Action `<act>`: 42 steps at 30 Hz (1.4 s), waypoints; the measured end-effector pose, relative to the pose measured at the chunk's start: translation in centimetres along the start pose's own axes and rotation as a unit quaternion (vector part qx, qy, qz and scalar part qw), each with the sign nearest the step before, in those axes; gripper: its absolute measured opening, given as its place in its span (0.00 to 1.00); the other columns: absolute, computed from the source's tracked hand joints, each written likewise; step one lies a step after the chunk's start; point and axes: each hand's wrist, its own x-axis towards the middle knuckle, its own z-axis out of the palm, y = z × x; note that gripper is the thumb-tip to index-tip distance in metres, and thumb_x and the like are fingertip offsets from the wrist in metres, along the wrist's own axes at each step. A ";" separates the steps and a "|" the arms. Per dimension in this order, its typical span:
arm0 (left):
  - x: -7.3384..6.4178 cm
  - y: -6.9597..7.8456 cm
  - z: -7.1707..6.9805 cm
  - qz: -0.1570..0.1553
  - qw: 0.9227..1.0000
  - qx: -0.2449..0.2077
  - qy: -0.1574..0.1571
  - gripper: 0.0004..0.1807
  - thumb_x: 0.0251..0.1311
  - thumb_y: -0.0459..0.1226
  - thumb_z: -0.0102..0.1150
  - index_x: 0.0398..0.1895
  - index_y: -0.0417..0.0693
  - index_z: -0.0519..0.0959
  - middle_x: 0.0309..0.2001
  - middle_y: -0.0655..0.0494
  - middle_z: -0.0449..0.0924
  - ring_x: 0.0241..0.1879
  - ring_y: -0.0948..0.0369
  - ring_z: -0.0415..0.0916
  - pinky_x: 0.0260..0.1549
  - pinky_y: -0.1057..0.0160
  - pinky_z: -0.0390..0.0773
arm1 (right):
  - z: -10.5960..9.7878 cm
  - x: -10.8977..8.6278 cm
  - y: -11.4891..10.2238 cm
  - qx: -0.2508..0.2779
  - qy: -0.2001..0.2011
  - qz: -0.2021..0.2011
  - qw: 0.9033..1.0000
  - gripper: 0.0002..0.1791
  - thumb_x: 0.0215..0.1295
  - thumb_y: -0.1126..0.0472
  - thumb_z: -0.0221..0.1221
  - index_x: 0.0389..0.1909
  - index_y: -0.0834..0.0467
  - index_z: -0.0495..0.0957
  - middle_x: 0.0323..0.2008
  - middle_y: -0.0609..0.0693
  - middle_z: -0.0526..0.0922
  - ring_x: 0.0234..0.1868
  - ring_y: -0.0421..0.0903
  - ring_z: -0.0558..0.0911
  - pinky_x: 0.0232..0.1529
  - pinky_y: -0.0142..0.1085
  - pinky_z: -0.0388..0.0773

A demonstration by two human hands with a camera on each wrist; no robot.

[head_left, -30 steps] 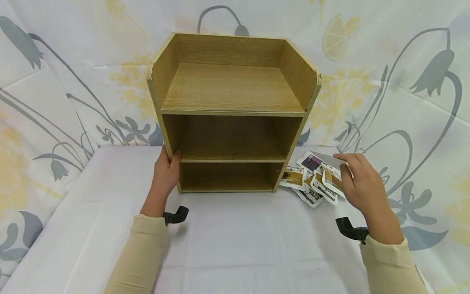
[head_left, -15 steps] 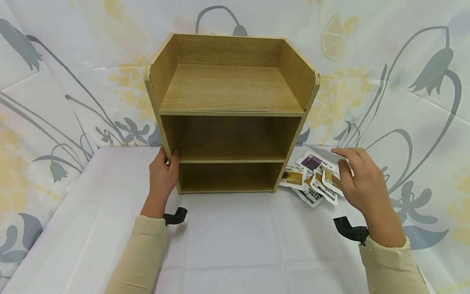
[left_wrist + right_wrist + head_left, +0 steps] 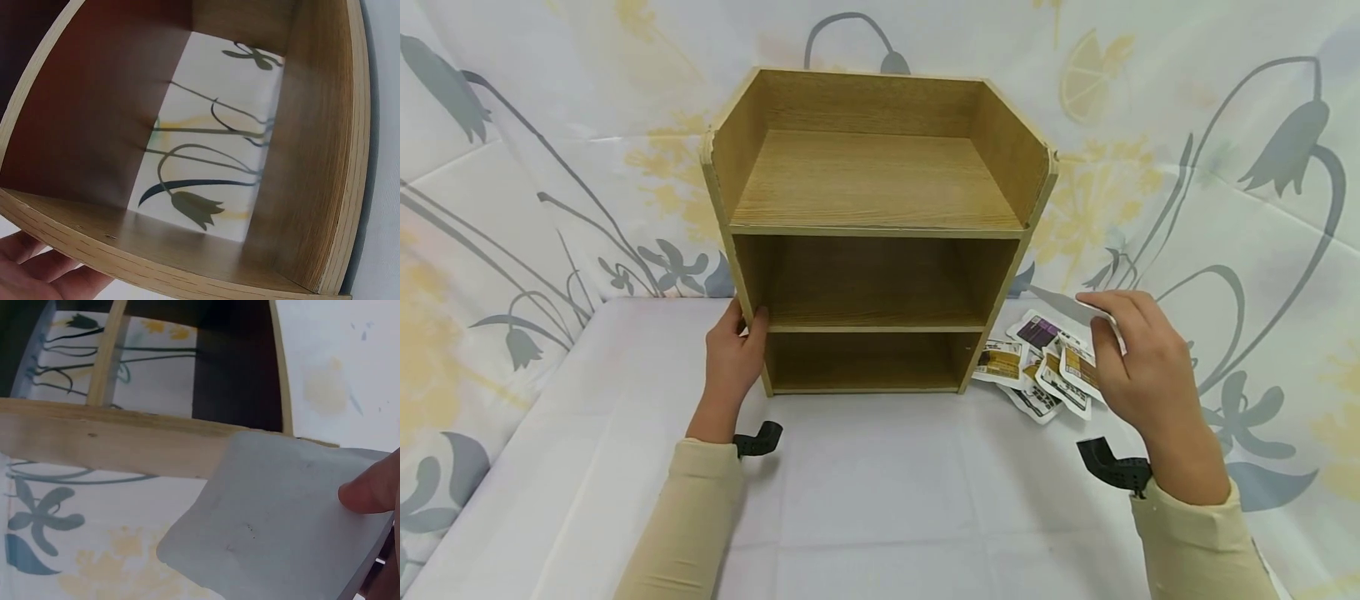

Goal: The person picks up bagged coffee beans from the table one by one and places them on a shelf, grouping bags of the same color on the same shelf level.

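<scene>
A small wooden shelf unit (image 3: 877, 232) with an open top tier and two lower compartments stands in the middle of the head view. My left hand (image 3: 733, 354) grips its left side panel, thumb at the front edge; in the left wrist view the fingers (image 3: 78, 281) lie along the panel's outer face. To the right of the shelf my right hand (image 3: 1146, 367) pinches a flat packet, whose plain grey back (image 3: 281, 515) fills much of the right wrist view under the thumb. Below that hand, several white packets (image 3: 1056, 379) with gold-brown or purple print lie in an overlapping pile.
White cloth (image 3: 880, 492) covers the table surface. A flower-patterned cloth (image 3: 1210, 125) hangs behind and to both sides. The packet pile lies close against the shelf's lower right side.
My right hand has risen slightly, and more of the grey packet shows beyond its fingertips. The left hand, the shelf and the pile keep their places.
</scene>
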 end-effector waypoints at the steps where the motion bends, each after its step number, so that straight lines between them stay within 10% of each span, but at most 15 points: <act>1: 0.0 0.0 0.0 0.000 1.000 0.000 0.000 0.29 0.70 0.53 0.43 0.69 0.51 0.67 0.64 0.43 0.73 0.63 0.44 0.71 0.53 0.41 0.77 | -0.1 0.1 -0.1 0.001 0.001 -0.002 1.000 0.16 0.63 0.72 0.49 0.48 0.63 0.81 0.44 0.61 0.81 0.45 0.56 0.78 0.39 0.44 0.67; 26: 0.0 -0.2 0.1 0.000 1.000 -0.002 -0.004 0.30 0.70 0.54 0.42 0.71 0.52 0.65 0.65 0.43 0.71 0.63 0.44 0.71 0.53 0.41 0.77 | -0.7 2.4 -3.4 0.052 0.087 -0.042 0.994 0.15 0.67 0.65 0.50 0.46 0.64 0.82 0.41 0.64 0.81 0.41 0.57 0.78 0.48 0.17 0.63; 42: 0.0 -0.1 0.0 -0.005 1.000 -0.003 -0.007 0.29 0.71 0.54 0.42 0.71 0.53 0.65 0.66 0.44 0.71 0.64 0.46 0.70 0.54 0.42 0.77 | -0.5 4.5 -6.4 0.102 0.138 -0.088 0.981 0.14 0.69 0.61 0.51 0.42 0.65 0.82 0.38 0.64 0.81 0.37 0.58 0.77 0.46 0.19 0.65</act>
